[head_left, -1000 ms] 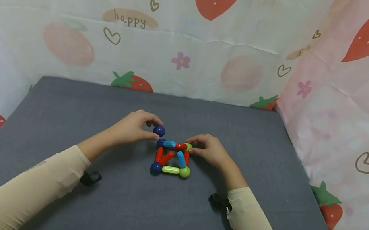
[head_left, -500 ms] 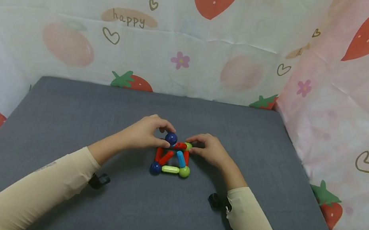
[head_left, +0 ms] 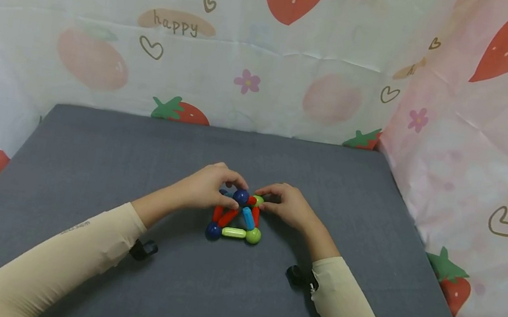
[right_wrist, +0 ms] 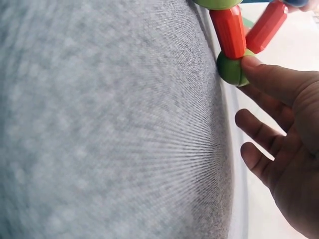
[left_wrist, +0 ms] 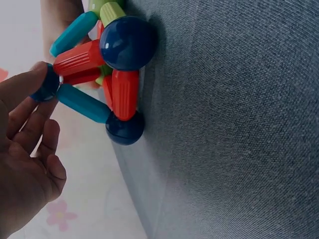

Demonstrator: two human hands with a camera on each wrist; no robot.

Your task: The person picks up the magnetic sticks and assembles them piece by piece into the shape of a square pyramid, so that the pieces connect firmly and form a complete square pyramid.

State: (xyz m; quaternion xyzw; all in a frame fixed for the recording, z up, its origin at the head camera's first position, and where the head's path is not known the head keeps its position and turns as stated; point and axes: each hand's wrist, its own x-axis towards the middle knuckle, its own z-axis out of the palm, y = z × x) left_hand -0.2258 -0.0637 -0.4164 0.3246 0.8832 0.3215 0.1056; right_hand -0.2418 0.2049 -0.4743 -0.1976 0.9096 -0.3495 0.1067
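Observation:
A small frame of magnetic rods and balls stands mid-table. My left hand (head_left: pixel 207 187) pinches a dark blue ball (head_left: pixel 241 196) between thumb and fingers, above the frame. In the left wrist view a red rod (left_wrist: pixel 79 57) and a blue rod (left_wrist: pixel 83 103) slope up to that ball and appear to touch it. My right hand (head_left: pixel 289 204) pinches the far-right green ball (right_wrist: pixel 231 68) at table level. Along the front, a yellow-green rod (head_left: pixel 234 233) joins a blue ball (head_left: pixel 213 231) to a green ball (head_left: pixel 253 236). The left fingers partly hide the far-left corner.
Grey cloth (head_left: pixel 222 297) covers the table. A strawberry-print curtain (head_left: pixel 275 84) hangs behind it and along the sides. Black camera straps (head_left: pixel 143 249) sit at both wrists.
My left hand has carried the blue ball rightward and slightly down, from above the far-left corner to the inward-leaning rods. The right hand keeps its hold on the green ball, nearly unmoved.

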